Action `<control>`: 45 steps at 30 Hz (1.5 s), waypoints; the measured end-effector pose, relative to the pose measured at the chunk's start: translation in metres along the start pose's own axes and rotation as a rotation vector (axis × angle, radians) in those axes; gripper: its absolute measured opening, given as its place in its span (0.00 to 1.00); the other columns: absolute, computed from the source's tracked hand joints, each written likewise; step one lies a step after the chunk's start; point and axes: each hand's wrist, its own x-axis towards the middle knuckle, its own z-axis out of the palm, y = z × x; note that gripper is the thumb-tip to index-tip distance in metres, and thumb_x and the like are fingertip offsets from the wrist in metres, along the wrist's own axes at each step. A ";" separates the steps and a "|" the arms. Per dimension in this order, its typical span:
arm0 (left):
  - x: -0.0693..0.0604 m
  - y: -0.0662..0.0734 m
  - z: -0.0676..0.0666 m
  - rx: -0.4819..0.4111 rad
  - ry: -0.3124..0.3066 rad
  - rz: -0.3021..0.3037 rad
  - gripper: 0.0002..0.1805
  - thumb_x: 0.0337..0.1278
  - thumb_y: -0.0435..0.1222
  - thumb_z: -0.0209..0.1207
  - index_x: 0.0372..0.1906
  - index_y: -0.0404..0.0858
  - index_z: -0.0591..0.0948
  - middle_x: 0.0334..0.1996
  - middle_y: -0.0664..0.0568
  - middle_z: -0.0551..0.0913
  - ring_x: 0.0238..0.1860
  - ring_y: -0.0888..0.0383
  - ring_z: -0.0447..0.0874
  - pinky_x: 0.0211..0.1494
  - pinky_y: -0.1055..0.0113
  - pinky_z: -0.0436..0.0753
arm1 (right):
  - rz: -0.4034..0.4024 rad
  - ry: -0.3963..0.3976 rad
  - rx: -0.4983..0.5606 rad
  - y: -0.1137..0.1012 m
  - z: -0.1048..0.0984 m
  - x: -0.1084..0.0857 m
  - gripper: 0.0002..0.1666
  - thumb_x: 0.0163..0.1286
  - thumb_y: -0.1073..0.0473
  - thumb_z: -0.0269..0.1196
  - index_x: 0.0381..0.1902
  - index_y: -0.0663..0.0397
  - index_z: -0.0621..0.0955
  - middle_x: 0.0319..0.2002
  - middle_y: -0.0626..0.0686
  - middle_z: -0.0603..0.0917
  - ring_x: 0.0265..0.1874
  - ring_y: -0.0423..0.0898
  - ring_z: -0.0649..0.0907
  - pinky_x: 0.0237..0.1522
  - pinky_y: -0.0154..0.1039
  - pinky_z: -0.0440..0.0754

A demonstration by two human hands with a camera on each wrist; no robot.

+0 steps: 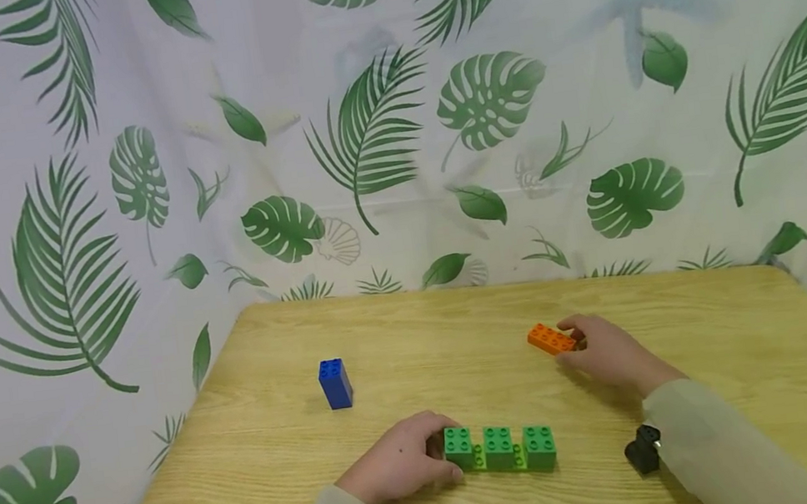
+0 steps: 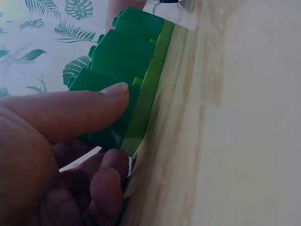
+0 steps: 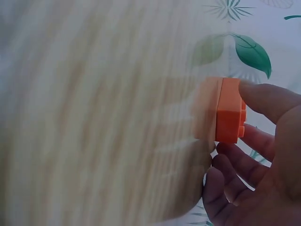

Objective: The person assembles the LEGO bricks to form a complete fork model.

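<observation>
Wooden tabletop [image 1: 442, 323]; left hand [image 1: 402, 458] and right hand [image 1: 608, 353] both pinching; green block row [image 1: 498, 444] farthest from back edge, left-hand grip; blue block [image 1: 335, 385] upright toward left edge; orange brick [image 1: 549, 339] nearest back edge, right-hand grip

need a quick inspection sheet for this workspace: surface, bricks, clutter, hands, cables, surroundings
Surface: light wood-grain table, small patch of glare.
Job's things: row of three square green plastic blocks on a lime-green plastic base; low oblong orange plastic brick, studs up.
Clutter: only an upright blue plastic block, standing apart, untouched.
Grippers: left hand holds the green row's left end; right hand holds the orange brick's right end.
Cables: nothing seen.
Surroundings: white leaf-printed sheet behind and beside the table.
</observation>
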 end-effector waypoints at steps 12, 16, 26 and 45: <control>-0.002 0.007 0.005 0.010 0.017 0.010 0.24 0.52 0.37 0.75 0.55 0.47 0.83 0.39 0.62 0.78 0.37 0.63 0.76 0.42 0.67 0.77 | -0.028 0.036 -0.097 0.014 -0.002 0.004 0.30 0.69 0.49 0.68 0.59 0.66 0.80 0.52 0.62 0.82 0.47 0.56 0.81 0.52 0.58 0.77; -0.002 0.009 0.005 0.008 0.030 0.007 0.20 0.54 0.37 0.74 0.53 0.48 0.83 0.40 0.63 0.78 0.39 0.63 0.76 0.44 0.66 0.77 | -0.028 0.025 -0.090 0.014 -0.004 0.003 0.30 0.69 0.49 0.68 0.59 0.66 0.80 0.51 0.62 0.82 0.47 0.55 0.81 0.51 0.57 0.77; -0.002 0.005 0.002 -0.068 0.072 -0.011 0.16 0.56 0.37 0.73 0.49 0.53 0.84 0.41 0.63 0.80 0.41 0.62 0.78 0.45 0.64 0.78 | -0.023 -0.018 -0.058 0.004 0.000 -0.004 0.27 0.68 0.51 0.70 0.59 0.61 0.82 0.50 0.57 0.82 0.44 0.50 0.78 0.50 0.53 0.77; -0.006 0.011 -0.009 -0.154 0.154 -0.014 0.22 0.60 0.40 0.70 0.59 0.54 0.81 0.46 0.58 0.80 0.43 0.56 0.78 0.42 0.61 0.80 | -0.044 -0.242 0.110 -0.030 0.032 -0.036 0.16 0.66 0.48 0.71 0.51 0.37 0.85 0.40 0.44 0.81 0.39 0.47 0.76 0.43 0.46 0.73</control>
